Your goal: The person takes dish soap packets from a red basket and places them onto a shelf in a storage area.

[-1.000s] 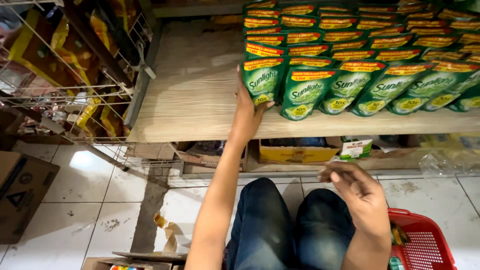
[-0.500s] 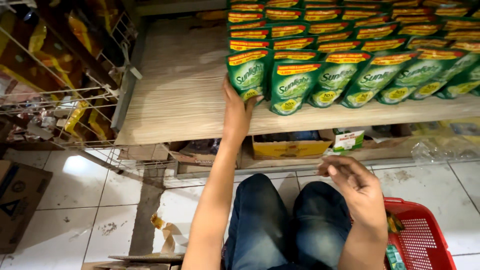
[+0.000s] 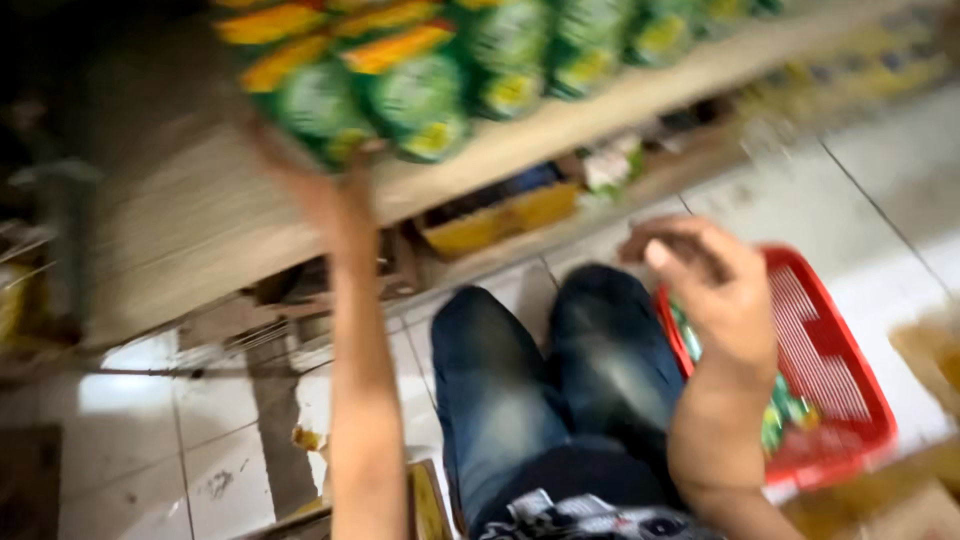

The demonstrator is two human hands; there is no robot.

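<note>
The left hand (image 3: 335, 195) is raised to the wooden shelf (image 3: 190, 230) and is pressed against the bottom of a green pouch (image 3: 320, 105) at the left end of the front row. Whether the fingers are spread or closed around the pouch cannot be told, because the picture is blurred. The right hand (image 3: 715, 290) is held loosely curled above the red basket (image 3: 840, 370), and nothing is seen in it.

For this step to be done well, the pouch should be held flat and kept level with its neighbours, so the row is not pushed over.

About five green pouches can be counted along the shelf front, though more may be hidden by blur. One red basket is seen on the floor, with a few green packs inside, too blurred to be counted. One yellow box (image 3: 500, 215) is seen under the shelf.
</note>
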